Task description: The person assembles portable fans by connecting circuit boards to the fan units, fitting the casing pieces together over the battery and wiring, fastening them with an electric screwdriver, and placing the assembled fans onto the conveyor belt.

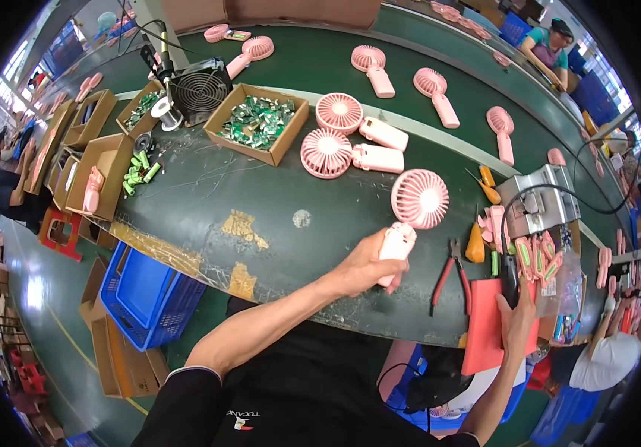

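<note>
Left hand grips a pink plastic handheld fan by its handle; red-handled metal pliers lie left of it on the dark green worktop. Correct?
Side is wrong: the head view shows the red-handled metal pliers right of the pink plastic handheld fan. The rest stands: left hand gripping its handle, pliers on the dark green worktop.

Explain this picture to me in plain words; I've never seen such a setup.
There is no robot: a person works bare-handed. The single view comes from a wide fisheye camera on that person's head, looking down, so straight edges bend. The left grip, simply a hand, holds a pink handheld fan by its handle; the right grip holds a black corded tool. On the dark green bench lie two more pink fans, red-handled pliers and a cardboard box of small green parts.
</note>
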Action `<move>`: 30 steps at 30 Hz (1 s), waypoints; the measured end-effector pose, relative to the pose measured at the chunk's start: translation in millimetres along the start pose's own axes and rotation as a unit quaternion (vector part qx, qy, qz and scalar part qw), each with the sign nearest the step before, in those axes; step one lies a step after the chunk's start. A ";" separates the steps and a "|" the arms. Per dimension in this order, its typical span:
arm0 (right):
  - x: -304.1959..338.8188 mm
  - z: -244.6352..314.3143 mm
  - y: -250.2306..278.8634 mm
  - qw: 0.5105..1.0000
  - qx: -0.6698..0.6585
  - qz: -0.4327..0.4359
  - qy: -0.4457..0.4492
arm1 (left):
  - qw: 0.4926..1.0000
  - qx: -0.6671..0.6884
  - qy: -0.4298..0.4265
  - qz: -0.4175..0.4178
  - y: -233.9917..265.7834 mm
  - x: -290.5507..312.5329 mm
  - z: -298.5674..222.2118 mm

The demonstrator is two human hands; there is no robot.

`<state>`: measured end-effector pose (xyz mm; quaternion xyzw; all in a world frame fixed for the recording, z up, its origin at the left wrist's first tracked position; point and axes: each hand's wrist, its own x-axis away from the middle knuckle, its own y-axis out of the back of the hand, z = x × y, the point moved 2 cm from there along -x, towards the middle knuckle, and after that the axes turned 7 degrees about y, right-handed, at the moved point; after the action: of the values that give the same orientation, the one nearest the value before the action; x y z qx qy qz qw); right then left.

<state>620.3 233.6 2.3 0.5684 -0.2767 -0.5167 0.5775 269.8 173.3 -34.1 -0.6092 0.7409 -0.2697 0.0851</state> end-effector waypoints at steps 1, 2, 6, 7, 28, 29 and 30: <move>-2.6 5.1 0.9 1.000 -0.008 -0.002 0.016 | 1.000 0.026 -0.005 -0.017 0.2 1.6 -0.5; -6.8 9.9 2.4 0.999 -0.015 -0.006 0.036 | 0.999 0.026 -0.006 -0.019 0.6 0.8 0.4; -4.6 -1.4 33.3 0.980 -0.185 0.005 -0.075 | 0.999 -0.043 -0.006 -0.008 -9.2 -4.5 3.2; -9.0 -5.5 35.2 0.969 -0.238 -0.039 -0.053 | 0.999 -0.039 -0.002 -0.023 -10.0 -1.8 2.6; -179.7 47.4 116.5 0.700 -0.608 -0.337 0.164 | 0.999 0.005 0.037 0.002 -21.0 -41.4 -15.3; -185.5 50.9 116.2 0.685 -0.609 -0.355 0.183 | 0.999 0.004 0.036 0.006 -24.8 -56.5 -18.8; -189.8 52.9 113.1 0.685 -0.607 -0.358 0.184 | 0.999 0.003 0.036 0.009 -28.7 -71.1 -21.1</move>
<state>544.9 366.6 170.3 0.2332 0.4337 -0.6244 0.6064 302.1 243.8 -16.3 -0.5920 0.7483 -0.2928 0.0622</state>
